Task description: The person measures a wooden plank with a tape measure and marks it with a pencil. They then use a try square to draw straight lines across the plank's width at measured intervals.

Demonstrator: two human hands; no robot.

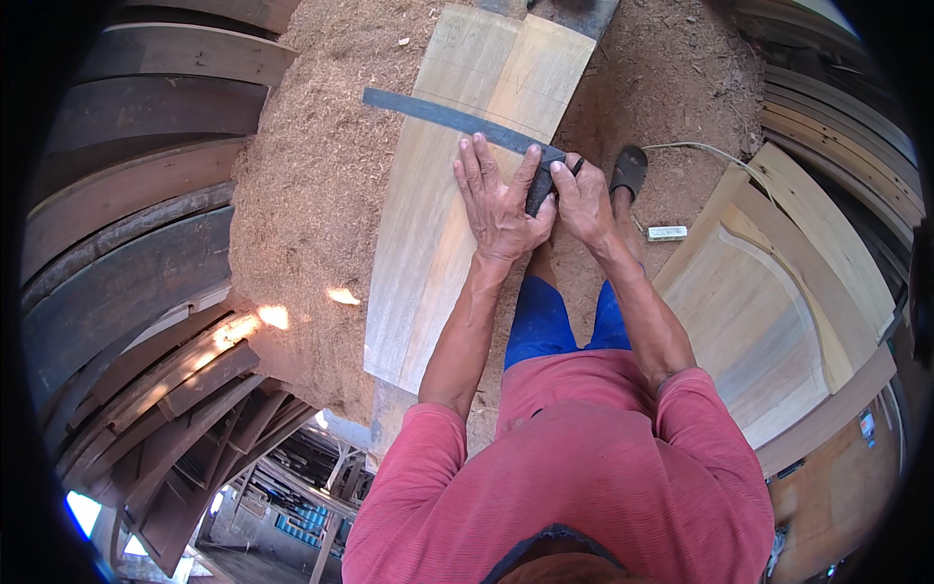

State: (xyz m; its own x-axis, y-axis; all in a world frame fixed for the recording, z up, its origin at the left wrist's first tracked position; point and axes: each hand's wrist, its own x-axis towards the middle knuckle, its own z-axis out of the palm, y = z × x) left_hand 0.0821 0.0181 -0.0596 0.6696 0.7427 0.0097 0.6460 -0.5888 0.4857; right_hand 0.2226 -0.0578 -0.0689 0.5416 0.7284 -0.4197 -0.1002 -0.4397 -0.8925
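Curved dark template strip [443, 117] lying across pale wooden board [457, 195], running from upper left down to board's right edge. Left hand [498, 200] flat on board, fingers spread, fingertips pressing strip's lower edge. Right hand [582, 200] just beside it at strip's right end, fingers curled, pinching thin dark pencil-like tool [576, 167] against strip. Sawdust [302, 195] heaped left of board. Sandalled foot [628, 170] just right of hands. Small white block [667, 233] on ground nearby. Arched wooden panel [749, 321] at right; curved planks [126, 253] stacked at left.
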